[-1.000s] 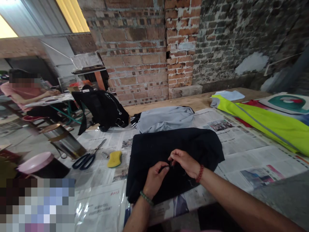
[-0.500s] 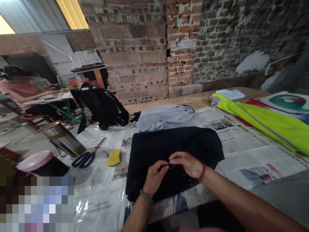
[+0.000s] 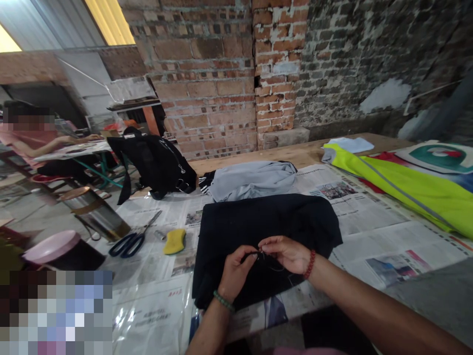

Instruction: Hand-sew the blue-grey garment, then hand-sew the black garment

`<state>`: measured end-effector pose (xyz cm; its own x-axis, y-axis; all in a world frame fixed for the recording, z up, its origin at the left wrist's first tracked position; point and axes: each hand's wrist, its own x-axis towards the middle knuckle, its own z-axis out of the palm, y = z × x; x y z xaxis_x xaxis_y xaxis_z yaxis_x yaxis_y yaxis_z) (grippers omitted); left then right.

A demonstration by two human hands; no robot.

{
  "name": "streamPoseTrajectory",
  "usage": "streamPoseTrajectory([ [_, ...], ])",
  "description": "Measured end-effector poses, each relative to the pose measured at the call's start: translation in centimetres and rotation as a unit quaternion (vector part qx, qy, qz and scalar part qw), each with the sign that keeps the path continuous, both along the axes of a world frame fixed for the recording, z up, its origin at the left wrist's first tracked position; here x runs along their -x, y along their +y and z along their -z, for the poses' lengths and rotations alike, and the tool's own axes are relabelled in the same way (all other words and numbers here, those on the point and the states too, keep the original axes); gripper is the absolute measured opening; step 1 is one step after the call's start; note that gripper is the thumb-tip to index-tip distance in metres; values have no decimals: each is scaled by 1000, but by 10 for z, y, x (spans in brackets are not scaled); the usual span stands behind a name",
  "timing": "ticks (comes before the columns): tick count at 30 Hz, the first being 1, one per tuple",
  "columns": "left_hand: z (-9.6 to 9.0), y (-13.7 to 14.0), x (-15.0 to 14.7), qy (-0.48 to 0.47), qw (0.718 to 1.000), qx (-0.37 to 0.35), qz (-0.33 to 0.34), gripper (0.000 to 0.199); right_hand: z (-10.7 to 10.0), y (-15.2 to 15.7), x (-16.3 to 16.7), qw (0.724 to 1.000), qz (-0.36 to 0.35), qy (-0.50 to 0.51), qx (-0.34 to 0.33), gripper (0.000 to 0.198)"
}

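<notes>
A folded piece of black cloth [image 3: 291,217] lies in front of me on the newspaper. My left hand [image 3: 236,271] is closed, pinching a small raised bit of that cloth between thumb and forefinger. Close against it, my right hand [image 3: 288,252] is closed too, its thumb and forefinger on a thin needle that barely shows at the fingertips. A fine thread [image 3: 278,269] curves below the right fingers. Left of the cloth are a yellow sponge [image 3: 175,241] and dark-handled scissors [image 3: 135,236].
Behind the black cloth lie a grey garment [image 3: 254,178] and a black bag [image 3: 155,165]. A neon yellow garment [image 3: 402,185] and an iron [image 3: 439,155] are at right. A metal cylinder [image 3: 98,214] and pink-lidded container [image 3: 55,246] stand left. A person [image 3: 33,138] sits farther back.
The needle stood upright between the fingertips and now hardly shows. My right fingers have dipped slightly toward the cloth, and the thread's curve is plainer. My left hand keeps its pinch.
</notes>
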<state>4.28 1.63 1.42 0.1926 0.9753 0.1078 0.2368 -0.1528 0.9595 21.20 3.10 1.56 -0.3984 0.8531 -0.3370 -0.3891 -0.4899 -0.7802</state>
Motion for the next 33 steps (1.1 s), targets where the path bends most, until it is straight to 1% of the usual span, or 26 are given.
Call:
streamPoseTrajectory([
  [5, 1, 0, 0, 1, 1000, 12, -7, 10, 3, 1, 0, 1000, 4, 25, 6, 28],
  [12, 2, 0, 1, -5, 1000, 12, -4, 10, 7, 1, 2, 1000, -12, -8, 17, 20],
  [16, 2, 0, 1, -10, 1000, 10, -12, 9, 7, -1, -1, 999, -28, 23, 10, 25],
  [19, 2, 0, 1, -11, 1000, 19, -5, 9, 7, -2, -1, 999, -27, 20, 6, 25],
  [23, 1, 0, 1, -8, 1000, 15, 2, 10, 6, -3, 4, 1000, -2, -7, -2, 26],
  [27, 2, 1, 1, -5, 1000, 12, -6, 11, 3, -5, 10, 999, 32, -32, -21, 25],
  [33, 1, 2, 1, -30, 999, 35, -23, 10, 1, 1, 16, 990, 92, -71, -79, 26],
])
